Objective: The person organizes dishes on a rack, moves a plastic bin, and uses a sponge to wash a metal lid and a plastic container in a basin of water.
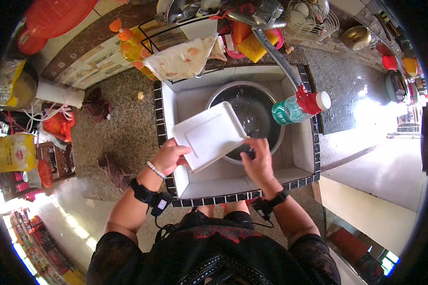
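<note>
My left hand (172,154) grips the near left corner of a shallow white plastic tray or lid (207,132), its thumb on top. The tray is tilted above a sink (203,183). At the tray's right corner is my right hand (259,160); its fingertips meet the edge and the thumb stands apart. Below and behind the tray sits a round metal basin (279,142) with water in it, partly hidden by the tray. A clear plastic bottle (289,109) with a green label and white cap hangs at the metal faucet (276,57), with red material around its neck.
Behind the sink, a wire rack (164,42) carries a patterned cloth (185,58). Beside it are an orange-pump bottle (126,44) and a yellow sponge (258,46). Dark rags (114,171) lie on the left counter. Black-and-white tile (217,198) edges the sink.
</note>
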A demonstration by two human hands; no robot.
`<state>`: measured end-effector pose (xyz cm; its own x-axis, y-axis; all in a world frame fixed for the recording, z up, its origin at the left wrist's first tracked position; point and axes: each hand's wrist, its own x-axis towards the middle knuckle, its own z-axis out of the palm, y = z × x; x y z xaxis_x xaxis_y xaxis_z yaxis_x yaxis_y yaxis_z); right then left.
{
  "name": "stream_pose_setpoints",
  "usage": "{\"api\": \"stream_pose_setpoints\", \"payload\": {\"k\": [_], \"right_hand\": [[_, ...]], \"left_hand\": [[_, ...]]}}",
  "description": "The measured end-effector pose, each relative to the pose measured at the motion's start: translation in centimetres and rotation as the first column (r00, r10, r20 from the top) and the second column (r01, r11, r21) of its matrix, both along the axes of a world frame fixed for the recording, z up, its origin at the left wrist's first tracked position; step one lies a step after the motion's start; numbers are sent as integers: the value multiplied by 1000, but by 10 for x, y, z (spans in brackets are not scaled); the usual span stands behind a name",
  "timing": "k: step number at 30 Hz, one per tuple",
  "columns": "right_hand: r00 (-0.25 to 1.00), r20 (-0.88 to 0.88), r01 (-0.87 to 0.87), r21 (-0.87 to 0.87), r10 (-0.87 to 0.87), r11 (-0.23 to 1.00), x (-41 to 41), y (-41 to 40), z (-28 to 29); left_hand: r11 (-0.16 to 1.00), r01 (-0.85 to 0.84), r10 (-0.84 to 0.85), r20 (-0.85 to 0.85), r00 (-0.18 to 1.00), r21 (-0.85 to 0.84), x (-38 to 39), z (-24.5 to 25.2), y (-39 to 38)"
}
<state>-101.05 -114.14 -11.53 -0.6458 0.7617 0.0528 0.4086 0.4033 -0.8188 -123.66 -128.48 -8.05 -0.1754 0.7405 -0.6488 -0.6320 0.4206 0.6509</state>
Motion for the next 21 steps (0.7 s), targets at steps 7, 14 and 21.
{"api": "stream_pose_setpoints", "payload": {"k": [7,14,21], "right_hand": [[795,603,-256,230,69,939,47,30,-45],[945,294,-109,-129,143,986,30,25,-44],[963,-128,7,-868,-237,497,-18,17,-17]], "left_hand": [[1000,-3,0,-245,970,-12,-13,4,-9],[998,-25,48,-415,909,59,-12,6,-5],[986,-147,164,-275,947,82,1,14,0]]}}
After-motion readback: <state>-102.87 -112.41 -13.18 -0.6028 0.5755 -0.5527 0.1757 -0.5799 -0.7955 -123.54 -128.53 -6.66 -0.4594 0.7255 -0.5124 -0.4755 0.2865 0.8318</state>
